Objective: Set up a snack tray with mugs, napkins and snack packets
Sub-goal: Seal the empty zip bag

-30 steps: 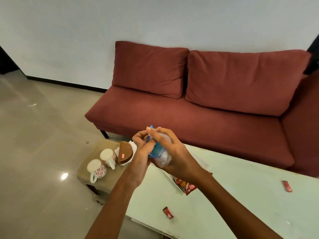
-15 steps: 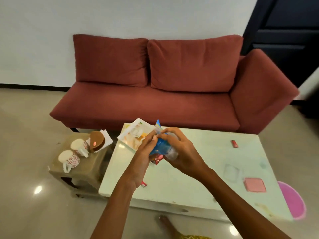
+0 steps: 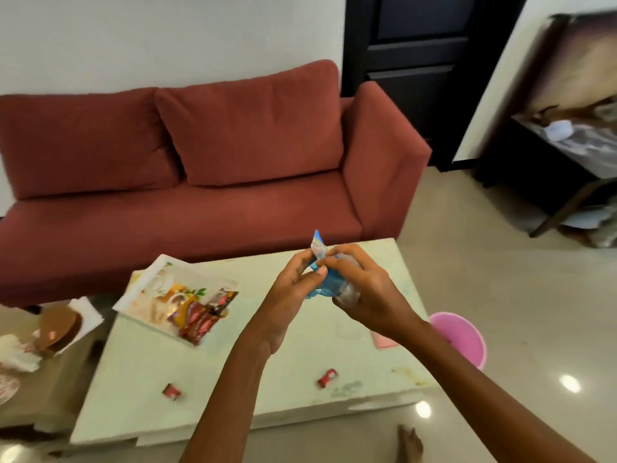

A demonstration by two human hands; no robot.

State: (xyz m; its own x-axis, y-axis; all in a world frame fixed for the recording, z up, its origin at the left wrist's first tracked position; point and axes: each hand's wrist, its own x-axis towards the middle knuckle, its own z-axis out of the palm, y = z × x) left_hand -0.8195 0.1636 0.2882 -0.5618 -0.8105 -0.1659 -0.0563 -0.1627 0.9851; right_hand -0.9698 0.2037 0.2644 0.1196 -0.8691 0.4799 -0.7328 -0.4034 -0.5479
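Left hand (image 3: 293, 290): thumb and fingers curled, pinching the upper edge of a blue packet (image 3: 322, 284).
Right hand (image 3: 365, 292): fingers (image 3: 340, 259) curled round the packet's clear lower part, meeting the left fingertips at the top.
Blue packet: held in the air between both hands, above the table. One corner pokes out at 12 o'clock of the fingertips. The middle is covered by fingers, and the print and contents cannot be made out.
Table (image 3: 233, 379): pale green, beneath the hands.
Tray (image 3: 157, 267): on the table at 9 o'clock of the hands, well apart from them. Red snack packets (image 3: 200, 317) are heaped in its near right corner.
Red sweets (image 3: 327, 378): two, loose on the table at 6 and 7 o'clock.
Pink square (image 3: 384, 342): partly hidden by the right forearm.
Mugs (image 3: 15, 355): far out at 8 o'clock, blurred and cut off by the frame edge.
Pink bucket (image 3: 464, 335): on the floor at 4 o'clock, partly behind the table.
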